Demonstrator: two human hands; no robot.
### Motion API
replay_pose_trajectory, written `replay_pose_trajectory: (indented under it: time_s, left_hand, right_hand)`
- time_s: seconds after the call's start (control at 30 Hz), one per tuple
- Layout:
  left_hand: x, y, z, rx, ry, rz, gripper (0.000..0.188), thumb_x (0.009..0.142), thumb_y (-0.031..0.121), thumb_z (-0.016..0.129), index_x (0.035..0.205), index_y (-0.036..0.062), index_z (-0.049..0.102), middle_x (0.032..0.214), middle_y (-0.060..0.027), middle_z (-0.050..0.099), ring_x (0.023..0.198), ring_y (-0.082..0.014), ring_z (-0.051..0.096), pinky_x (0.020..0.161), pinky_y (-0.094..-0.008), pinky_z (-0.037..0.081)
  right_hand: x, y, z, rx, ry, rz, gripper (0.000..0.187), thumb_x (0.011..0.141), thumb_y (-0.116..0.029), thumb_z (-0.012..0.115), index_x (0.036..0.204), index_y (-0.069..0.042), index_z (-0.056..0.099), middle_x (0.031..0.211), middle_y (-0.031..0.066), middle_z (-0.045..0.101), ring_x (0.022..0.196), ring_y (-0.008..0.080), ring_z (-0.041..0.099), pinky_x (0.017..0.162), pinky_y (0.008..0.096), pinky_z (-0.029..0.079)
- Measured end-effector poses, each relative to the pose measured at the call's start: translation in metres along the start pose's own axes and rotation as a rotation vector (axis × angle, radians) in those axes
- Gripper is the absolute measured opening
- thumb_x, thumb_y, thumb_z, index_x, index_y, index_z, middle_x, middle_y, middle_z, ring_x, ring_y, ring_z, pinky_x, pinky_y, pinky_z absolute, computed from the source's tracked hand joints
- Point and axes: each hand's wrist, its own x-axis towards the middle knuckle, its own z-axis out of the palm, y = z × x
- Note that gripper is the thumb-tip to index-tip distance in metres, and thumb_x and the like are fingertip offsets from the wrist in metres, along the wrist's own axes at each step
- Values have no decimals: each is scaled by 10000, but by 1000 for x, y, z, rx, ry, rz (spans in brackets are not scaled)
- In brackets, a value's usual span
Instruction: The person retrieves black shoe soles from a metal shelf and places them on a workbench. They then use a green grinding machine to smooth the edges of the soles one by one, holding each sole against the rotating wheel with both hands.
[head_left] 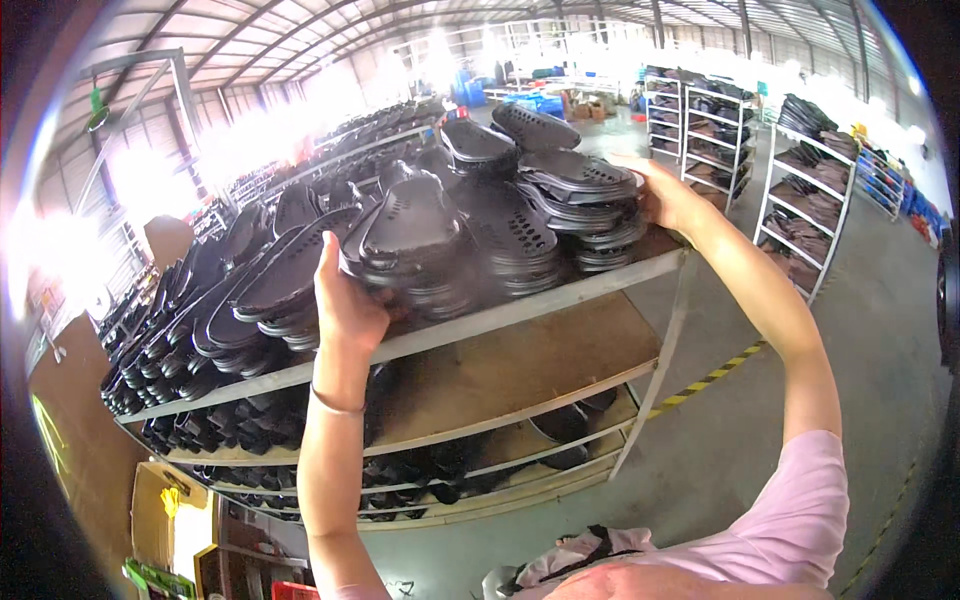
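Stacks of black clogs [410,225], nested together and pierced with holes, cover the top shelf of a rack [520,312] in front of me. My left hand [350,310] presses against the near left side of one stack, its thumb pointing up and its fingers partly hidden by the clogs. At the rack's right end, my right hand [665,198] curls around the outer side of another stack of clogs [590,190]; its fingertips are mostly out of sight. Between my hands, the lower part of the middle clogs [455,280] looks smeared by motion.
More black clogs [190,320] crowd the rack's left part and lower shelves. Loaded white shelf carts [808,215] stand at the right. A yellow-black floor stripe [705,380] runs past the rack's corner. A wooden cabinet [165,515] sits at the lower left.
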Motion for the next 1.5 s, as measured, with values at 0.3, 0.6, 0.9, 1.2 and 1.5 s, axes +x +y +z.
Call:
replay_pose_trajectory:
  time_s: [0.3, 0.6, 0.9, 1.2, 1.5]
  left_hand:
    - [17, 6, 12, 281, 161, -143, 683, 811, 685, 480, 1203, 138, 591, 1158, -84, 600, 1062, -266, 518, 825, -450, 344]
    - [27, 1, 30, 326, -90, -196, 639, 814, 541, 519, 1223, 52, 574, 1102, -120, 644, 999, -283, 608, 860, -454, 479]
    - [31, -10, 43, 194, 30, -24, 426, 843, 379, 530, 1051, 22, 635, 960, -136, 688, 835, -284, 656, 821, -443, 521]
    - [56, -8, 28, 113, 64, -70, 681, 956, 563, 422, 1278, -29, 516, 1137, -203, 648, 1037, -365, 636, 971, -492, 481]
    - [57, -37, 37, 164, -166, -150, 412, 968, 407, 458, 1126, 57, 606, 1033, -130, 664, 898, -263, 658, 828, -441, 551]
  right_hand:
    - [19, -3, -1, 81, -120, 95, 486, 691, -419, 742, 1115, -213, 627, 1127, 68, 614, 1082, 244, 559, 886, 496, 465]
    - [22, -10, 3, 101, -302, 108, 440, 775, -346, 666, 1119, -73, 628, 1070, 77, 671, 960, 207, 637, 872, 397, 517]
    - [27, -3, 13, 264, -283, 165, 323, 763, -240, 649, 1006, -28, 633, 931, 121, 681, 811, 238, 660, 800, 416, 552]
    - [8, -9, 24, 280, -305, 156, 346, 787, -272, 663, 1045, -42, 638, 958, 115, 704, 838, 236, 679, 816, 427, 555]
    - [19, -4, 9, 296, -386, 170, 343, 763, -266, 668, 1016, -35, 667, 963, 103, 714, 862, 234, 686, 871, 425, 533]
